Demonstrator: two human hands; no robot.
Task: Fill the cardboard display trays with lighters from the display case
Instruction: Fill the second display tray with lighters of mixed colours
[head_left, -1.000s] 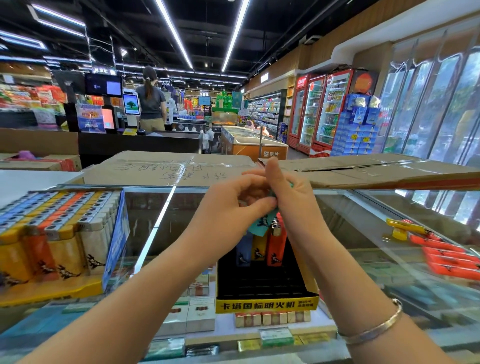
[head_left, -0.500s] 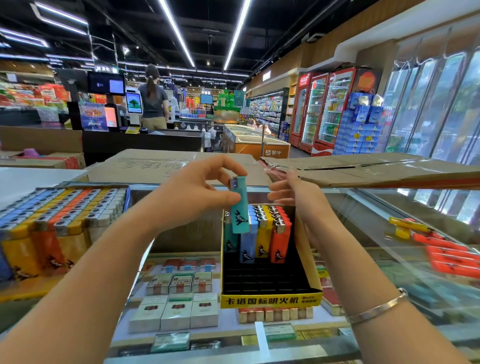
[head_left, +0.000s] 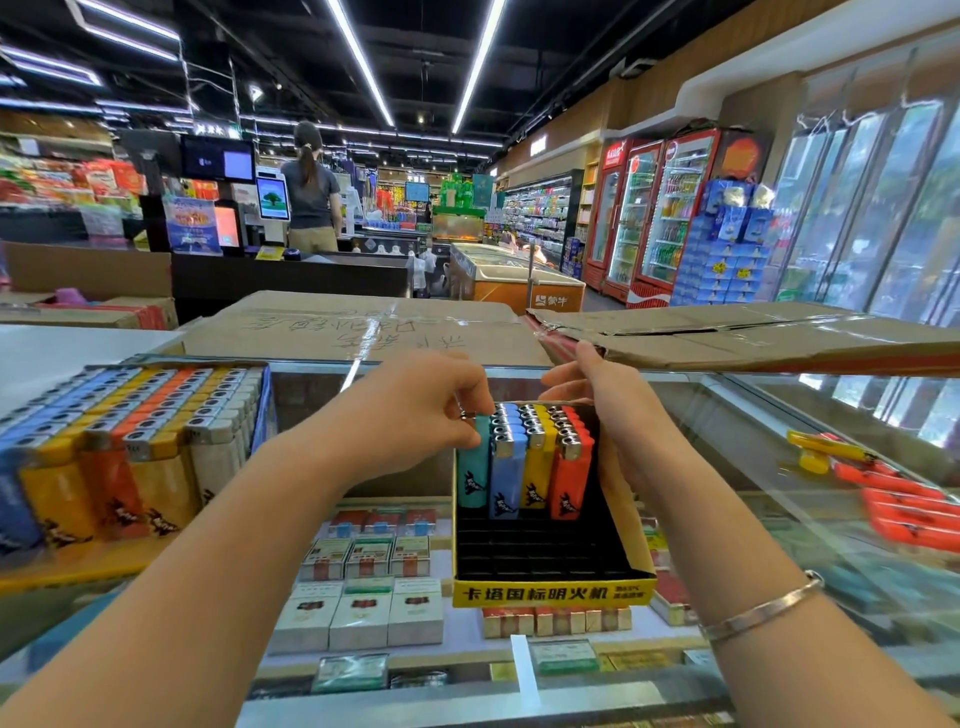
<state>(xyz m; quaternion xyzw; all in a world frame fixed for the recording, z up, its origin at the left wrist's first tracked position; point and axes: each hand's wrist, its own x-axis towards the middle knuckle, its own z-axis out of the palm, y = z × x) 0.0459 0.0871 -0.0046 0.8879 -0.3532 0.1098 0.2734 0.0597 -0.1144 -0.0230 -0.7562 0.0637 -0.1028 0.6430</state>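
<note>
- While the left hand (head_left: 415, 415) pinches the metal head of a teal lighter (head_left: 472, 467) at frame centre, that lighter stands at the left end of the front row in the yellow display tray (head_left: 550, 592), touching a blue one beside it.
- Judging by its height, level with its neighbours, the lighter looks nearly or fully seated; a straight downward press should finish it, with no sideways lean that could tip the row.
- Steadying the tray is the right hand (head_left: 613, 410), its fingers curled over the back right corner of the cardboard wall; that hold should stay firm, since the thin card may flex.
- Behind the front row only a few more lighters show, and the black slot grid (head_left: 540, 545) in the lower part of the tray lies empty, so much filling remains.
- At the left edge of the frame a full tray (head_left: 130, 441) of lighters rests on the glass counter (head_left: 727, 415).
- Release only once the base sits in its slot, then lift the fingers straight up.
</note>
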